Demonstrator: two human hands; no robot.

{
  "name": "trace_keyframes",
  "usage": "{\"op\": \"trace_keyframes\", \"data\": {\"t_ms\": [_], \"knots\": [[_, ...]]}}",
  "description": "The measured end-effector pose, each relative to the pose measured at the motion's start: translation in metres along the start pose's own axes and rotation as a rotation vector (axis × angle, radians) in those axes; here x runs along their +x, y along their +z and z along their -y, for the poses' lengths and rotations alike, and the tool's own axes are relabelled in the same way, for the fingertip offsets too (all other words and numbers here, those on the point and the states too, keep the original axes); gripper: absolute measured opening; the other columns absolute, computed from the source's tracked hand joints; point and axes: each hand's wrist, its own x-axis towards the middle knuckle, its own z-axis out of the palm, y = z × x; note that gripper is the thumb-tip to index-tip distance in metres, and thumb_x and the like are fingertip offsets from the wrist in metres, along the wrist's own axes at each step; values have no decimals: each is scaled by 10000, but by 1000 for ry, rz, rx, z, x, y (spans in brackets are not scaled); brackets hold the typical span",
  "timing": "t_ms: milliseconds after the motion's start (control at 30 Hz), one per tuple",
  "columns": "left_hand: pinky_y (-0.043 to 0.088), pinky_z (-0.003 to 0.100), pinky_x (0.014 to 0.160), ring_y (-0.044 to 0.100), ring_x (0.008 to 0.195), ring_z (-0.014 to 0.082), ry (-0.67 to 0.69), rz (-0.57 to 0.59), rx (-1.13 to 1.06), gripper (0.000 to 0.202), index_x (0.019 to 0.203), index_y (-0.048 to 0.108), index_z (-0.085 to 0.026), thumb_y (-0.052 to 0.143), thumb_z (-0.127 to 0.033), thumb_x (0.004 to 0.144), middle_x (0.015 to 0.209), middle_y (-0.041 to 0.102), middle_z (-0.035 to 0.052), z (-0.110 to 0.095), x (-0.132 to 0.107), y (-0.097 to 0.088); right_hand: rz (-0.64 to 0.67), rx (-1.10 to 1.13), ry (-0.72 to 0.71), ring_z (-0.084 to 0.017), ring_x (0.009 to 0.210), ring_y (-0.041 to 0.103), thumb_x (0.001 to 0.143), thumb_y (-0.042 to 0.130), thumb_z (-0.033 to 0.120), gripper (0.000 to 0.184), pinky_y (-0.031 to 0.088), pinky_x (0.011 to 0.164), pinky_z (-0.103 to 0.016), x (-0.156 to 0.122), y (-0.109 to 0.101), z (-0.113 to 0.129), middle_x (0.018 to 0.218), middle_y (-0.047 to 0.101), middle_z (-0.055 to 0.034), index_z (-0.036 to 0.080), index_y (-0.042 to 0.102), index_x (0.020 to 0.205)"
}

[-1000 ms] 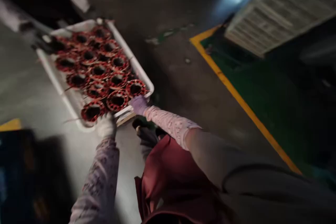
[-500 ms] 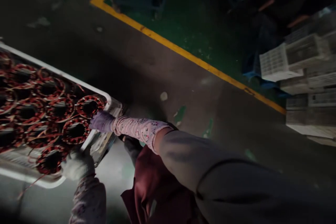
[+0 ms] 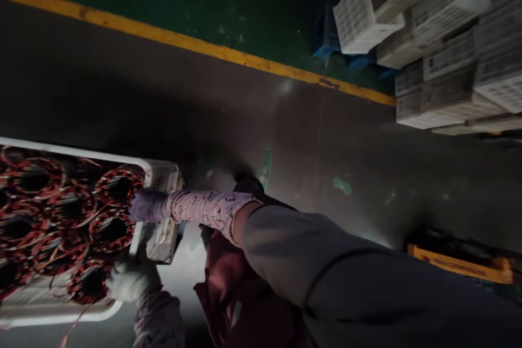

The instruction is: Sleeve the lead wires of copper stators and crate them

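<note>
A white plastic crate on the left holds several motor stators with red-brown copper windings, standing with their round openings up. My right hand, in a purple glove, is closed over the crate's end rim, right beside two stators. Lower down, my left hand, in a whitish glove, is closed at the same end near the corner, close to another stator. The fingertips of both hands are partly hidden. Loose wire hangs over the crate's lower side. Below its end, a boxy edge shows.
A yellow line crosses the dark floor, with green floor beyond it. White crates are stacked at upper right on something blue. An orange-edged object lies at lower right. Maroon cloth hangs in front of my body.
The view has turned and shifted: the stacked crates moved up and left, and the orange-edged object came into sight. Both hands stay at the stator crate's end, which sits lower in view.
</note>
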Motion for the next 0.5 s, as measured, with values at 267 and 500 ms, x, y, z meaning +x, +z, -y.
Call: {"op": "trace_keyframes", "data": {"t_ms": [267, 500], "knots": [[396, 514, 724, 534, 1096, 404, -12, -24, 16, 638, 1027, 573, -175, 239, -660, 781, 1171, 631, 193, 3, 18, 17, -25, -3, -6, -228, 1094, 574, 966, 348, 125, 366, 404, 872, -369, 11, 7, -11, 1183, 648, -72, 175, 675, 1123], [429, 535, 845, 522, 1088, 428, -21, 53, 79, 784, 1081, 593, -11, 244, -659, 808, 1071, 621, 302, 5, 33, 12, 36, 33, 2, -224, 1116, 562, 975, 334, 131, 370, 395, 872, -361, 16, -10, -19, 1187, 643, -66, 173, 670, 1124]]}}
